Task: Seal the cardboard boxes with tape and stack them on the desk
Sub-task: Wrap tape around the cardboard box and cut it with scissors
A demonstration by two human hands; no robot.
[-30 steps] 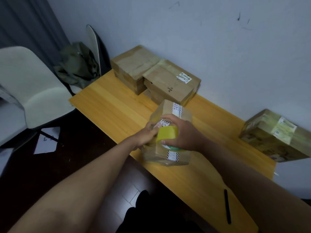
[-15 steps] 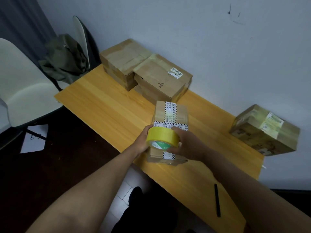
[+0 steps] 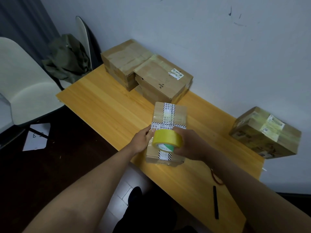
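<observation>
Right hand (image 3: 188,145) curled round yellow tape roll (image 3: 167,140), left hand (image 3: 143,140) gripping cardboard box (image 3: 170,115) edge.

Wall (image 3: 202,39): pale grey-white, few dark scuff marks upper rt.
Floor (image 3: 42,174): dark, w/ lighter tile strip nr desk edge.
Desk (image 3: 104,105): yellow wood-grain top, against wall.
Chair (image 3: 25,84): off-white shell, dark legs, left.
Curtain (image 3: 21,19): grey, far left.
Light: dim, even.
</observation>
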